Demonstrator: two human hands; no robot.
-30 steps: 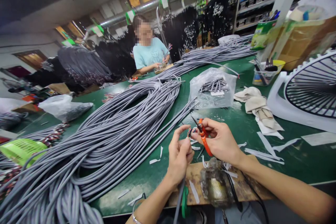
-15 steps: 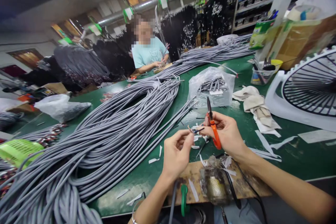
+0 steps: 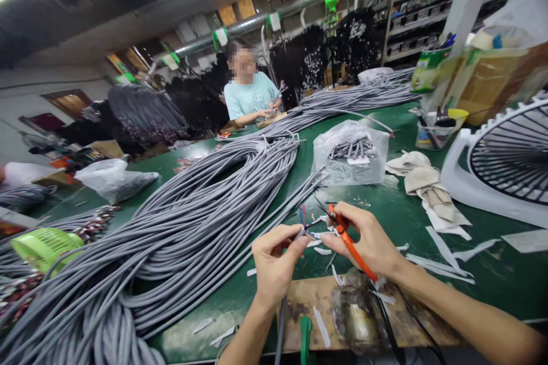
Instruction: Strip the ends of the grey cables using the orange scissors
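Observation:
Between thumb and fingers, my left hand (image 3: 278,259) pinches the end of a grey cable (image 3: 281,328), whose lower length hangs down past the wrist. Thin coloured wires (image 3: 305,221), red and blue among them, fan out from that end. Just to the right, my right hand (image 3: 370,239) is closed around orange-handled scissors (image 3: 349,242). Their dark blades are parted and point up and left, close to the wires but apart from them. Under the hands lies a worn wooden board (image 3: 299,302) with a dark, tape-wrapped lump (image 3: 357,319) on it.
Large coils of grey cable (image 3: 205,199) cover the table's left and middle. Past my hands lies a clear bag of short cable pieces (image 3: 351,151). A white fan (image 3: 505,165) and cloths (image 3: 422,177) stand right. A co-worker (image 3: 252,97) sits opposite. Paper strips (image 3: 440,245) are scattered about.
The scissors have swung from upright to a leftward tilt with their blades parted. My hands have moved slightly apart, and the coloured wires now spread in view. The camera view has shifted.

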